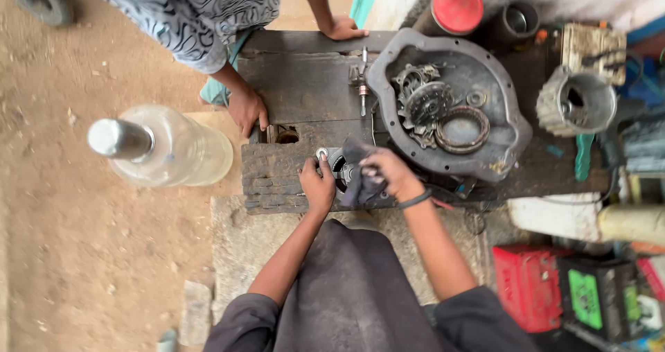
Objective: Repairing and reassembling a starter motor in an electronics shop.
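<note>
Wiping a small round metal part (337, 166) at the near edge of the wooden bench (305, 89), just left of the big grey housing cover (499, 127). Left hand (318, 186) clamped on the part's left rim, thumb on top, pinning it against the planks. Right hand (388, 172) closed around a dark rag (355, 179), pressed onto the part's right half.

Could slip: seems greasy, held only at one rim, so a hard rub might twist it free and tip it over the near edge onto the dirt. Could snag too: loose rag folds hanging by the opening, liable to catch on any sharp lip or drag grit back in. Could also knock the small shaft (361, 82) lying mid-bench toward the far edge, or the loose gears (421, 101) and ring (462, 129) resting in the cover, should the right elbow swing wide. Another person's hand (247, 109) gripping the bench's left edge, near enough to be bumped; that person's other hand (344, 29) resting at the far edge.

Looks bright at the exposed rim, dark inside, mostly hidden under rag and fingers; exact shape hard to tell.
</note>
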